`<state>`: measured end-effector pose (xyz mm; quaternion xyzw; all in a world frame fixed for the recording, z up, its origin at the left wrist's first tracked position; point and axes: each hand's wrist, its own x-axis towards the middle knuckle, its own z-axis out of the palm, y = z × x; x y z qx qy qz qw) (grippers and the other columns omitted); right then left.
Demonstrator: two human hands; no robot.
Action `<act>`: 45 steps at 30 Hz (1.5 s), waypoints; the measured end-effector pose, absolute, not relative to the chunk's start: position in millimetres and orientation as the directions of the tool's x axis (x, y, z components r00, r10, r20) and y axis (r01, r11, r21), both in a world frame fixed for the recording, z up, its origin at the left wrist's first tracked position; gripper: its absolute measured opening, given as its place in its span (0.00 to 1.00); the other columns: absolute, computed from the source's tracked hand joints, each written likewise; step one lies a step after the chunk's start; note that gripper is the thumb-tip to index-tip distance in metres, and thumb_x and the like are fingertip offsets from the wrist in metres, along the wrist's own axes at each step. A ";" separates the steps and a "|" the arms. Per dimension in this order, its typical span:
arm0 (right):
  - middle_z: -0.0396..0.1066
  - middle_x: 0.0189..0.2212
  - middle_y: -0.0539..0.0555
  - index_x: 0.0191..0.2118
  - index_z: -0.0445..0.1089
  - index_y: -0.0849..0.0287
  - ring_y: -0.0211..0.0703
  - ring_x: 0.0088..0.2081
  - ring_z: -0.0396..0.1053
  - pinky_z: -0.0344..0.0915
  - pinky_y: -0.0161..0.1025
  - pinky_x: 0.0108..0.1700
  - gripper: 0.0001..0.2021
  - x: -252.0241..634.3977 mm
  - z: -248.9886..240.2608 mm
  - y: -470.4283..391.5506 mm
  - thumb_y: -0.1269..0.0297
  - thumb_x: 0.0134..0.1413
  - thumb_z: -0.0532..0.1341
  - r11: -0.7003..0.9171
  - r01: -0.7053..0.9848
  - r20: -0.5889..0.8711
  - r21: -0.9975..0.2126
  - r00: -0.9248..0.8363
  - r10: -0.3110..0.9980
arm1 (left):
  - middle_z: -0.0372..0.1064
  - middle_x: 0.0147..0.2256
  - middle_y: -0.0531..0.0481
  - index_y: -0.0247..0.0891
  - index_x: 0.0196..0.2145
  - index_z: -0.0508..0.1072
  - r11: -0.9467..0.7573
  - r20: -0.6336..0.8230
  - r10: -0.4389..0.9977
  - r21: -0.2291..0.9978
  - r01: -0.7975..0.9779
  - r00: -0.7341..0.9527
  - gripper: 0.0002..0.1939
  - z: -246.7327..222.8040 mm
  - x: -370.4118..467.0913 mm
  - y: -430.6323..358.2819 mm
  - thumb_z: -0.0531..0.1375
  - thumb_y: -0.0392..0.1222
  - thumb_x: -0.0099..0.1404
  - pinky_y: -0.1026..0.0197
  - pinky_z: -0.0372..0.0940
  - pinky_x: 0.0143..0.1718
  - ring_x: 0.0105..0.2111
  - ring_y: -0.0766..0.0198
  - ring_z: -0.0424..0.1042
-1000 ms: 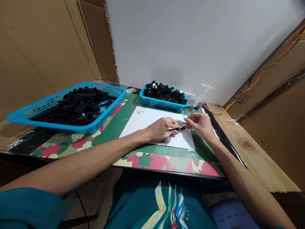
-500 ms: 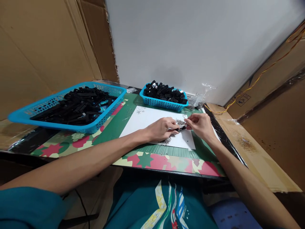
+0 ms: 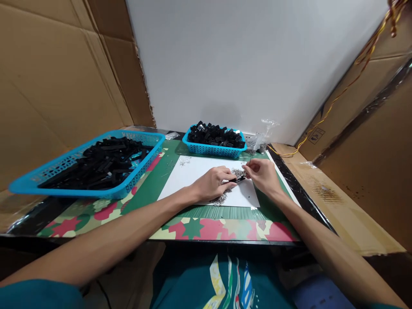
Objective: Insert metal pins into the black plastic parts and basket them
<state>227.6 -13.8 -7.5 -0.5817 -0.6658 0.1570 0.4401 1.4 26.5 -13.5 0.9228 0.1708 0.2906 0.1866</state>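
My left hand (image 3: 214, 183) is closed around a narrow black plastic piece (image 3: 238, 179), thumb and fingers pinching its left part just above the paper. At the piece's right end, my right hand (image 3: 262, 174) has its fingertips pinched together. Whatever they hold is too small or hidden to name, though a thin dark line shows above the fingers. A pile of tiny silvery metal parts (image 3: 237, 172) lies behind the black piece. A second pile of such parts (image 3: 220, 200) sits below my left hand, both on a white sheet (image 3: 189, 180).
A large blue basket (image 3: 128, 189) of long black pieces stands at left. Behind the sheet is a smaller blue basket (image 3: 212, 149) of short black pieces. Clear plastic bags (image 3: 259, 139) lie beside it. Cardboard (image 3: 331, 197) and a yellow wire (image 3: 341, 96) are at right.
The head view has tilted up, so the table sits lower in the picture. My right fingertips have moved slightly up off the black piece's end; my left hand keeps its grip.
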 end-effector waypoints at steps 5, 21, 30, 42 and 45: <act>0.78 0.28 0.57 0.34 0.72 0.55 0.49 0.30 0.76 0.71 0.42 0.35 0.16 229.1 -2.3 -13.7 0.47 0.65 0.61 0.376 0.568 0.527 -0.732 0.121 0.841 | 0.81 0.38 0.44 0.37 0.47 0.83 -0.802 0.539 0.567 0.533 0.268 0.623 0.12 -9.3 0.6 24.1 0.66 0.45 0.70 0.59 0.66 0.37 0.34 0.61 0.73; 0.69 0.24 0.50 0.36 0.79 0.60 0.38 0.26 0.61 0.51 0.37 0.30 0.09 191.0 27.5 -12.5 0.65 0.62 0.61 0.380 0.674 0.220 -0.634 -0.313 0.924 | 0.68 0.30 0.52 0.38 0.38 0.71 -0.342 0.349 0.936 0.932 -0.123 0.047 0.06 31.9 -35.3 86.6 0.60 0.37 0.61 0.67 0.53 0.23 0.22 0.71 0.61; 0.62 0.20 0.45 0.34 0.81 0.63 0.34 0.24 0.55 0.50 0.36 0.30 0.05 154.7 12.1 8.2 0.69 0.58 0.67 0.422 0.690 0.125 -0.588 -0.438 0.890 | 0.68 0.31 0.51 0.37 0.33 0.68 -0.217 0.221 0.975 0.955 -0.204 -0.003 0.04 27.1 -44.4 87.8 0.57 0.31 0.61 0.67 0.52 0.24 0.23 0.71 0.61; 0.66 0.21 0.46 0.30 0.79 0.62 0.36 0.25 0.60 0.52 0.36 0.30 0.03 134.3 3.3 10.0 0.74 0.53 0.68 0.442 0.676 0.108 -0.590 -0.477 0.872 | 0.64 0.24 0.51 0.38 0.32 0.78 -0.321 0.314 0.940 0.947 0.032 0.135 0.05 20.0 -35.1 78.2 0.61 0.33 0.63 0.62 0.54 0.27 0.26 0.65 0.61; 0.69 0.25 0.48 0.32 0.77 0.62 0.36 0.27 0.61 0.53 0.36 0.31 0.03 141.1 5.1 7.4 0.74 0.55 0.66 0.480 0.614 0.162 -0.627 -0.500 0.851 | 0.67 0.25 0.48 0.38 0.32 0.81 -0.307 0.295 0.932 0.951 0.024 0.211 0.06 17.2 -34.7 79.0 0.63 0.36 0.63 0.60 0.55 0.27 0.26 0.64 0.61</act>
